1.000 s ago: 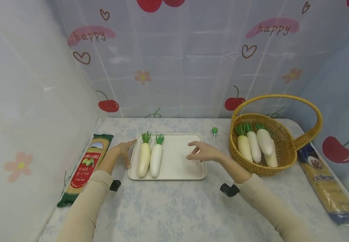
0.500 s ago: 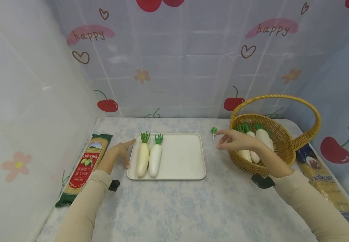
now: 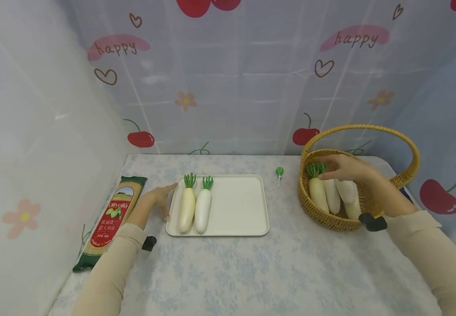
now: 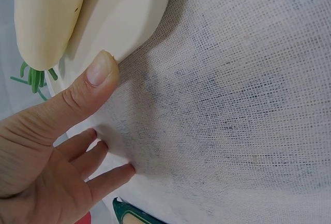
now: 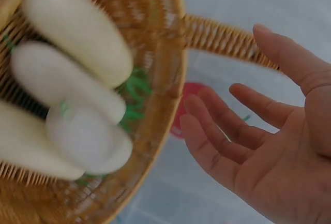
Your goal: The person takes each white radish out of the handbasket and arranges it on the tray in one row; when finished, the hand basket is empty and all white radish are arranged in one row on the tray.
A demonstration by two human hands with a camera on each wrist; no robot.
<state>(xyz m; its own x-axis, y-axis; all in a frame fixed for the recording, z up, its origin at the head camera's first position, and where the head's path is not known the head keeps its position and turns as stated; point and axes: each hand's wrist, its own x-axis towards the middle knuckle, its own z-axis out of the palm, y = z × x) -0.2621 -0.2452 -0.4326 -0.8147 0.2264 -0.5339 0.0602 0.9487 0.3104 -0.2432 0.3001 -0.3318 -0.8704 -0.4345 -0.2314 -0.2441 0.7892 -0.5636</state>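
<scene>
My left hand (image 3: 159,199) rests at the left rim of a cream tray (image 3: 239,206), fingers spread, holding nothing; in the left wrist view its thumb (image 4: 101,71) is right at the tray's corner. Two white radishes with green tops lie side by side on the tray, a yellowish radish (image 3: 187,210) and a whiter radish (image 3: 202,213). Over the wicker basket (image 3: 330,222) hovers my right hand (image 3: 346,168), fingers loosely bent, nothing between them. Several more radishes (image 3: 318,195) lie in the basket; the hand covers part of their tops in the head view.
A green lollipop (image 3: 279,171) lies between tray and basket. The basket's tall handle (image 3: 360,127) arches above and behind my right hand. A red and green spaghetti packet (image 3: 111,219) lies left of my left arm. Patterned curtain (image 3: 228,109) closes off the back and sides.
My right hand has moved right, from above the tray's right side past the lollipop to over the basket. The left hand and the two radishes on the tray have stayed put.
</scene>
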